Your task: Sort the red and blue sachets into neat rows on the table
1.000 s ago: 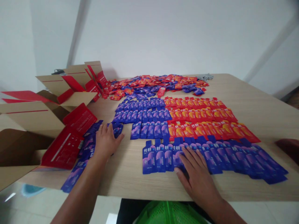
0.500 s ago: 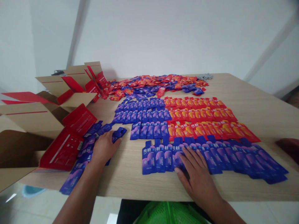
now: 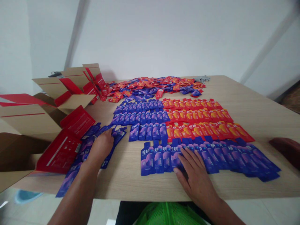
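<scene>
Flat on the front row of overlapping purple sachets (image 3: 147,159) lies my right hand (image 3: 195,173), its fingers stretched and slightly apart. My left hand (image 3: 103,147) is over a loose pile of purple sachets (image 3: 67,179) at the left, fingers curled in and closed. Its fingertips meet the top of the pile, and what they grip, if anything, is hidden. Just right of those fingers, a purple sachet (image 3: 119,134) lies slanted. Behind the front row are shorter rows of purple sachets (image 3: 148,131), with rows of red-orange sachets (image 3: 211,129) to their right.
Open red and brown cartons (image 3: 58,153) line the left side, their flaps reaching toward my left arm. A mixed heap of red and purple sachets (image 3: 150,84) spreads along the back. Grey crumpled material (image 3: 201,79) lies behind it. Below the table's left edge is a blue basin (image 3: 28,196).
My left hand has shifted slightly forward over the pile, and its outstretched thumb has drawn in to the fingers. My right hand stays on the front row. The whole view has shifted a little.
</scene>
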Tool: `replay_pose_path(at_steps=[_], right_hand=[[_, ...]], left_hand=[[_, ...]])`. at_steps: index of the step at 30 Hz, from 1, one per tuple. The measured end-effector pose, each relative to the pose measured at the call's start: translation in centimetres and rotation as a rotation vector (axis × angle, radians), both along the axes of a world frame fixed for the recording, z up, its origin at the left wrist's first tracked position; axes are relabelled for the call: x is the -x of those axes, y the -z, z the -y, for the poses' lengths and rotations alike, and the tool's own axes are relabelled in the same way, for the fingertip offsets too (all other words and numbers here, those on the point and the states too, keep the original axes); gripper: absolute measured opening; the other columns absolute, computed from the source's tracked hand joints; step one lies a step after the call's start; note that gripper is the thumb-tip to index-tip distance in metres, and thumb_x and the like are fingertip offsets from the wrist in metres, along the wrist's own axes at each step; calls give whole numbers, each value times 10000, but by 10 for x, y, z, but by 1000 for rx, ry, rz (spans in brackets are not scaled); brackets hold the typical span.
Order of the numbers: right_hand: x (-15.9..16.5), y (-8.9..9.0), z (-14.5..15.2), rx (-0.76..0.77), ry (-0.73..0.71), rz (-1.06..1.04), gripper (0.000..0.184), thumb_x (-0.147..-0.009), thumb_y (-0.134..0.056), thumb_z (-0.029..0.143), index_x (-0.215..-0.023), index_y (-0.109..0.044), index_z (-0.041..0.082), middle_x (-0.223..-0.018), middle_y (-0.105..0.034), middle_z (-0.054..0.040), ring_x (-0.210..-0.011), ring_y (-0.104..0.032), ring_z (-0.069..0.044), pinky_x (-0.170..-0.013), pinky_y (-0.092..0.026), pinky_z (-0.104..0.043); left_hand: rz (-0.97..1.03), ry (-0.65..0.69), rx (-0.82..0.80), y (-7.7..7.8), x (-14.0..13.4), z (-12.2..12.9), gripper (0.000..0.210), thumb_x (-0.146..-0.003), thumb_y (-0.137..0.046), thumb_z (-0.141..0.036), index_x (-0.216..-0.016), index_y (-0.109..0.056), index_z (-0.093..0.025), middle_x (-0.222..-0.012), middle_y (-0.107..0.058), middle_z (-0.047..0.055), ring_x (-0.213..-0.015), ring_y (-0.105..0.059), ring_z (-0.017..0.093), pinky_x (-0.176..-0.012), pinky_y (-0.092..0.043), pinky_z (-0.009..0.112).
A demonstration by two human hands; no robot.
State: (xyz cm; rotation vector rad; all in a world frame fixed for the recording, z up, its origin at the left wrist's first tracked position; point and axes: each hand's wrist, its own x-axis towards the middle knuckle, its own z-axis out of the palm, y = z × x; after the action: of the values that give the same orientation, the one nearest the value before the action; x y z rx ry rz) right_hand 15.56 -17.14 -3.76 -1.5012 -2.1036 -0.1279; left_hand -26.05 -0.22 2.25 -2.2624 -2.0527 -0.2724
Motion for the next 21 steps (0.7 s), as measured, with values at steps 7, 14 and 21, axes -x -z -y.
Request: replay_pose_path(at_steps=[7, 14, 21], right_hand=[[1, -1, 1, -4, -5, -16, 455, -1016, -635, 382, -1420, -626, 173, -1556, -597, -149, -1490, -500, -346, -1290, -303, -623], [4, -23, -12, -39, -42, -169, 459, -1041, -593, 378, -1463, -575, 197, -1553, -589, -155, -1477, -513, -348, -1259, -363, -627], [29, -82, -99, 165, -64, -484, 553, -1014, -630, 530, -1442, -582, 184, -1215, -764, -136, -1061, -743, -296, -919, -599, -440]], left_hand=[[419, -62, -389, -27, -21, 5, 469, -1025, -436, -309, -1420, -629, -145, -1358, -716, 147, -1285, -663, 311, -1156, -486, 436], [1617, 63, -117, -43, -123, 14, 410, -926, -701, -393, -1257, -694, -153, -1129, -796, 108, -993, -784, 267, -930, -631, 451], [2006, 113, 449, -29, -221, 26, 445, -757, -928, -340, -1095, -702, -158, -992, -813, 85, -843, -795, 242, -845, -652, 420]])
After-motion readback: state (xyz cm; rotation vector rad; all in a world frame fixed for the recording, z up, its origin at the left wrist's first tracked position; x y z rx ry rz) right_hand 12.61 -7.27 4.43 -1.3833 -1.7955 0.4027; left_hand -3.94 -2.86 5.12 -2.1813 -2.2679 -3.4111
